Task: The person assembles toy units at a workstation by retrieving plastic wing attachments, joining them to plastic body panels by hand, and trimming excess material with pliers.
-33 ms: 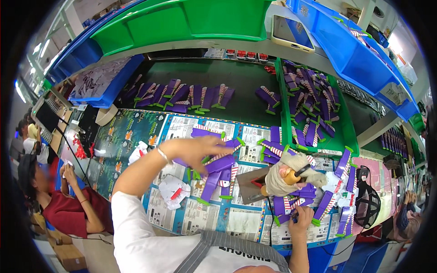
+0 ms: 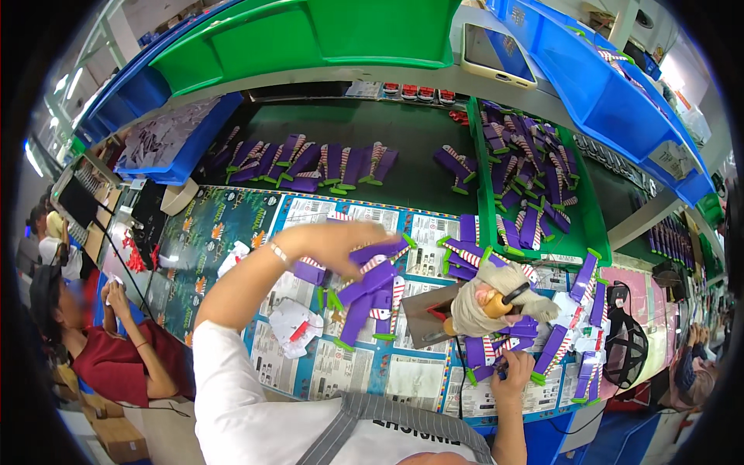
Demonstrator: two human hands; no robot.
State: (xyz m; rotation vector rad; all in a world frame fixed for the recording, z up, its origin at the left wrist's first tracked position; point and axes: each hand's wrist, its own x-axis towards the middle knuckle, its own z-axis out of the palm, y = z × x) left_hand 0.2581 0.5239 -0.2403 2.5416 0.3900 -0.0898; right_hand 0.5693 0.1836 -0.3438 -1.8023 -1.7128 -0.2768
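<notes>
My left hand [image 2: 337, 246] reaches over a pile of purple pieces [image 2: 364, 298] with red-and-white striped strips and green ends. Its fingers are stretched out and a little smeared by motion, with no piece visibly gripped. Near the front edge, my right hand [image 2: 511, 376] is closed around something small and dark, mostly hidden by the fingers. Just beyond that hand lie more purple striped pieces [image 2: 480, 353]. Above them sits a bundle of beige cloth [image 2: 477, 306] around a yellow-brown handle [image 2: 498, 308]. A crumpled white piece with a red mark [image 2: 296, 328] lies left of the pile.
A green bin [image 2: 593, 229] full of similar pieces stands at the back right. Rows of them lie on the dark belt [image 2: 310, 128]. Overhead, a shelf holds a phone [image 2: 496, 53]. A black mesh item [image 2: 626, 349] is at right; a co-worker [image 2: 128, 349] sits at left.
My left hand has shifted slightly up and left above the pile, baring a purple piece beneath the wrist. My right hand has not visibly moved.
</notes>
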